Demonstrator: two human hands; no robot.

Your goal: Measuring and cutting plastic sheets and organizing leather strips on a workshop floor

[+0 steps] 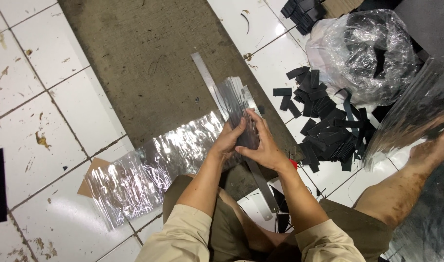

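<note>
White floor tiles, stained and gritty, spread around the brown mat I sit at, and I place everything by that mat. Over its near edge my left hand and right hand are both clenched around a stack of clear plastic sleeves, left fingers wrapped on one side, right fingers pressing across the front, the stack standing tilted away from me. Under my hands a long metal ruler runs across the mat and off its near edge toward my knees. Just left of my hands, a wide shiny plastic sheet lies half on the mat and half on the tiles, with a piece of brown card peeking from beneath it. Right of the mat, a heap of black strips is scattered on the tiles, touching a crumpled clear plastic bag with more black pieces inside. Farther right, my bare foot rests beside another glossy sheet
</note>
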